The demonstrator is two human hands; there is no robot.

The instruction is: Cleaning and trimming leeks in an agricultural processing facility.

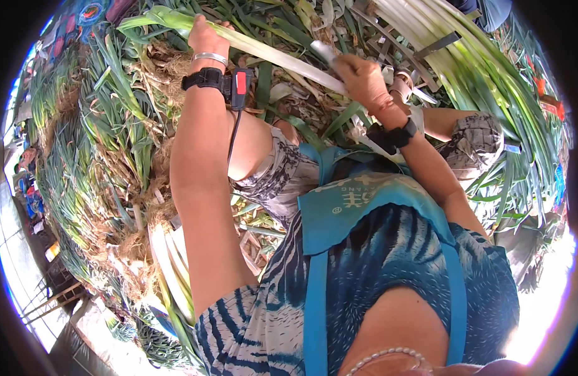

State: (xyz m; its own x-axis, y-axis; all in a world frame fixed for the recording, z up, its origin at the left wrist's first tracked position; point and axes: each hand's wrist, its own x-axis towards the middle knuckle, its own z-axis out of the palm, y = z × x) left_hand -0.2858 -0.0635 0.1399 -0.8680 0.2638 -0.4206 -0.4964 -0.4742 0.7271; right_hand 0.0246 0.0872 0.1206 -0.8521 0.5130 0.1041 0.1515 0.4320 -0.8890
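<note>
My left hand (208, 39) is closed around a long leek (270, 55), gripping it near where the green leaves begin. The leek's white shaft slants down to the right, and its lower end lies beside my right hand (363, 78). From the curled fingers of that hand sticks a short whitish, blade-like piece (323, 51); glare and blur hide its exact kind. Whether my right hand also touches the leek's end cannot be told. Beneath both hands, loose leaves and peelings (298, 103) cover the ground.
A big heap of untrimmed leeks (101, 144) with roots fills the left side. Cleaned leeks (439, 50) lie in a thick bundle on a rack at the upper right. Several white-stemmed leeks (170, 263) rest by my left elbow. My knees flank the work spot.
</note>
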